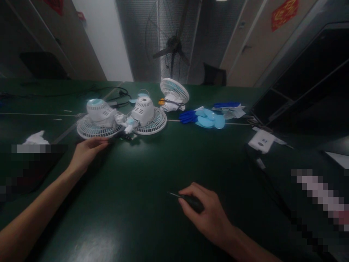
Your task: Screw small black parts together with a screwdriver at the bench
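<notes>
My right hand [205,207] is closed around the dark handle of a small screwdriver [192,202], whose thin metal shaft points left over the table. My left hand [86,151] reaches to the front rim of the left white fan [100,118], fingers stretched out and pointing right. Whether the fingertips touch the rim cannot be made out. That fan lies grille down, its motor housing on top. Beside it is a second white fan [144,112], also grille down. Small dark parts [127,137] lie in front of the two fans.
Farther back rests a third fan [174,92] with its grille tilted up. Light-blue fan blades [209,119] and blue gloves [188,116] are to its right. A white box-like device [261,141] with a dark cable sits at right. Black cords [120,92] trail at the back left.
</notes>
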### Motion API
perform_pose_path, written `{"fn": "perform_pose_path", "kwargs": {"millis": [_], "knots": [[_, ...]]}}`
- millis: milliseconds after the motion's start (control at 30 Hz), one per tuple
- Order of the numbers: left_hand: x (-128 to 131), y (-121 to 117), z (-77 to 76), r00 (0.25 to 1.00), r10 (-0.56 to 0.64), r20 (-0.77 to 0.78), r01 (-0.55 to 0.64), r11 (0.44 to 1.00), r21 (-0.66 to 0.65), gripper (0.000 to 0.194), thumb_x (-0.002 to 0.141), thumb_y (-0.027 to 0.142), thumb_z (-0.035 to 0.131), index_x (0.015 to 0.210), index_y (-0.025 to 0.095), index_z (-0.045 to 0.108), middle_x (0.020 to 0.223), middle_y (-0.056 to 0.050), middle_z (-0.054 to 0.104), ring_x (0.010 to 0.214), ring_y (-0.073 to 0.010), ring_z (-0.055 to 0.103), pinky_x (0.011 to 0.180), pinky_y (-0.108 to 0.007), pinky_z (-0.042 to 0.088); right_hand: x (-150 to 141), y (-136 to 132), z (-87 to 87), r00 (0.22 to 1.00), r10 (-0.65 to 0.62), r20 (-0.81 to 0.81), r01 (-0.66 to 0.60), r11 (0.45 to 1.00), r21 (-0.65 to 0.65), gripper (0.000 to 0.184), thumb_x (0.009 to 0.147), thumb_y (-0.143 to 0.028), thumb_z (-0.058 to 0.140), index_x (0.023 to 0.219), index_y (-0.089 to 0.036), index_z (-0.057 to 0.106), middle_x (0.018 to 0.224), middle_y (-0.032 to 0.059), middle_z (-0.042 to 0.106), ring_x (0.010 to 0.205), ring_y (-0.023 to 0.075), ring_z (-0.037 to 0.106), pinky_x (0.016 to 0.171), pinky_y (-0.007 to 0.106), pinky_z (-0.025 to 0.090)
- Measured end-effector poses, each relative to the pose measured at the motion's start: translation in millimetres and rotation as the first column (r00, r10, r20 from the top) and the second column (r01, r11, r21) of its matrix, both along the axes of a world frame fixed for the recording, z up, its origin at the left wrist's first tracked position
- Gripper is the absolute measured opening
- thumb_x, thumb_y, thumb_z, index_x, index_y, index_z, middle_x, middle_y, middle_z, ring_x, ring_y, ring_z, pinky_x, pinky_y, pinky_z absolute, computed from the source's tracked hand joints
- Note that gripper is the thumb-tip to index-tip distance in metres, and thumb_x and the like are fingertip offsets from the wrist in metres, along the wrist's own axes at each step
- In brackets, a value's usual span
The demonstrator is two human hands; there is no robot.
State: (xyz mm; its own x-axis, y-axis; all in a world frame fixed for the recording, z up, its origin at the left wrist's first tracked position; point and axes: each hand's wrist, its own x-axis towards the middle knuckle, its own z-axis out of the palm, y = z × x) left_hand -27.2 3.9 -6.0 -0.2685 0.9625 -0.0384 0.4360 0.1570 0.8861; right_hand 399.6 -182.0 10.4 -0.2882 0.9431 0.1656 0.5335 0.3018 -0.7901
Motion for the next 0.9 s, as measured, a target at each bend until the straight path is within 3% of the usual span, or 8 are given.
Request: {"fn": "perform_pose_path", "kwargs": {"millis": [233,533,900], "knots": [[-9.0,7.1,-2.4,1.0,-0.013,-0.024,0.012,0.999,-0.035,0.054,0.068,0.04,0.084,0.116,0.016,0.076,0.106,-0.009,0.079,0.103,-0.028,0.073,0.093,-0.037,0.056,-4.8,1.8,-0.8,1.0,-0.012,0.01,0.012,1.0,0.017,0.007,0.095,-0.02,0.064,0.099,-0.022,0.07,0.087,0.0004,0.07,0.075,0.0168,0.068,0.069,0.031,0.048],[-9.6,8.3,-1.4,0.998,-0.045,-0.032,0.043,0.998,-0.051,0.05,0.072,0.038,0.081,0.117,0.016,0.074,0.115,-0.011,0.077,0.112,-0.0292,0.07,0.104,-0.04,0.05,-3.6,1.8,-1.0,1.0,0.008,0.0,-0.008,1.0,-0.017,0.007,0.096,-0.02,0.064,0.099,-0.022,0.07,0.087,0.0004,0.069,0.075,0.0168,0.067,0.068,0.031,0.048],[-9.6,2.0,0.8,0.99,-0.09,-0.11,0.089,0.996,-0.015,0.052,0.076,0.048,0.079,0.118,0.018,0.074,0.116,-0.009,0.078,0.106,-0.0271,0.072,0.093,-0.033,0.056,4.6,-1.8,-2.4,1.0,0.003,0.012,-0.003,1.0,0.026,0.008,0.096,-0.02,0.063,0.1,-0.022,0.07,0.086,0.0015,0.071,0.074,0.017,0.069,0.067,0.03,0.052]]}}
